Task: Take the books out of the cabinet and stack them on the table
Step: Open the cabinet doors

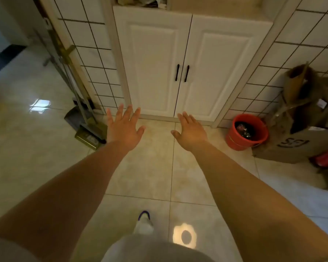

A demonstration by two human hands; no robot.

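Note:
A white two-door cabinet [151, 69] stands straight ahead, both doors closed, with two black handles [181, 73] at the middle seam. No books and no table are in view. My left hand [123, 127] is stretched out in front of the cabinet's lower left door, fingers spread and straight, holding nothing. My right hand [191, 131] reaches forward below the right door, fingers straight, also holding nothing. Both hands are short of the doors and well below the handles.
A red bucket [246, 132] with dark contents sits on the floor right of the cabinet, next to cardboard boxes [299, 129]. A dustpan and broom [83, 120] lean against the tiled wall on the left. An open shelf above the cabinet holds clutter [142, 0].

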